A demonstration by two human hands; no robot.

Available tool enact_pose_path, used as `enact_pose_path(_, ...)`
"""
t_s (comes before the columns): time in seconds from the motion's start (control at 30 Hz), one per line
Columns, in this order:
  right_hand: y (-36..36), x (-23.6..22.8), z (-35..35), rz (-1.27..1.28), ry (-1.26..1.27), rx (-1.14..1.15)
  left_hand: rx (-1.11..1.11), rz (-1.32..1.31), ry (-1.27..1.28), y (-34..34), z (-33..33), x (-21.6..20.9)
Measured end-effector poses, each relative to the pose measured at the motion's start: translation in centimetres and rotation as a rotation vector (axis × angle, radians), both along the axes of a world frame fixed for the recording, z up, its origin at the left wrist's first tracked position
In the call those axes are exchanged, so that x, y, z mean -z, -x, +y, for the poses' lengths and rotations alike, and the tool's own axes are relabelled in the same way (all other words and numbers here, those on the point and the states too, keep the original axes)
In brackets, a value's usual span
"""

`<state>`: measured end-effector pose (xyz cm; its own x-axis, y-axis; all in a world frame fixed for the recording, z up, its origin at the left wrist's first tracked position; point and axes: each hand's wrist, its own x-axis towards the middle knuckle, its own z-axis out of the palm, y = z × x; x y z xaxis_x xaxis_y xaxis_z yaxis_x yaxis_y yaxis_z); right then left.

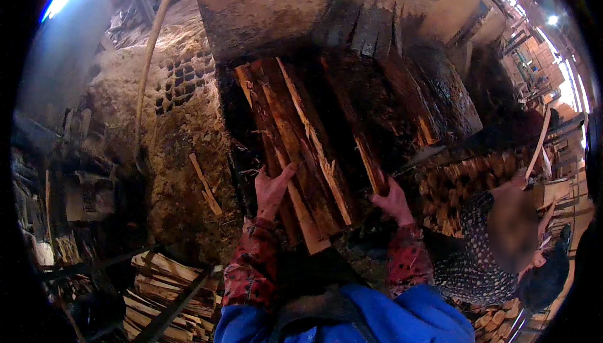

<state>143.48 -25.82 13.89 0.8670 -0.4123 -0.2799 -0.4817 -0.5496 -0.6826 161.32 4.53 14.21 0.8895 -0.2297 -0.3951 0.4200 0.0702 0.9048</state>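
Observation:
Several long, rough-split wooden slats (295, 148) lie side by side in a dark, wet-looking trough, their near ends toward me. My left hand (274, 189) is at their left edge, thumb over the top and fingers along the side, closed on a slat. A narrow reddish wooden strip (362, 145) lies to the right, apart from the bunch. Around its near end my right hand (393, 202) is closed, with some fingers hidden beneath. A pale splintered strip (317, 145) runs along the right of the bunch.
A rough earthen ledge (182, 198) with a loose wood piece (205, 186) borders the trough on the left. Stacked split wood (166, 296) sits at lower left. Wet boards (433, 98) lean at the far right. Another person (474, 249) stands close on my right, holding a stick (539, 142).

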Motion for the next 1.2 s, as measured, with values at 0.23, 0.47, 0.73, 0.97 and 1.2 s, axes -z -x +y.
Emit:
enact_pose_path(0.23,0.0,-5.3,7.4,-0.156,-0.264,0.08,-0.016,0.136,-0.01,-0.3,0.2,0.0)
enact_pose_path(0.47,-1.2,-7.5,14.0,-0.248,0.064,0.071,-0.076,0.002,0.261,-0.4,-1.0,5.1)
enact_pose_path(0.73,-1.6,-4.6,15.3,-0.271,0.34,-0.161,-0.009,0.0,0.169,0.0,-1.4,1.4)
enact_pose_path(0.97,-2.7,-7.2,14.1,-0.3,0.254,-0.142,-0.058,-0.07,0.131,0.0,-0.8,3.9)
enact_pose_path(1.2,-4.3,-3.4,8.7,-0.232,0.339,0.014,-0.062,0.002,0.236,-0.1,-0.7,3.9)
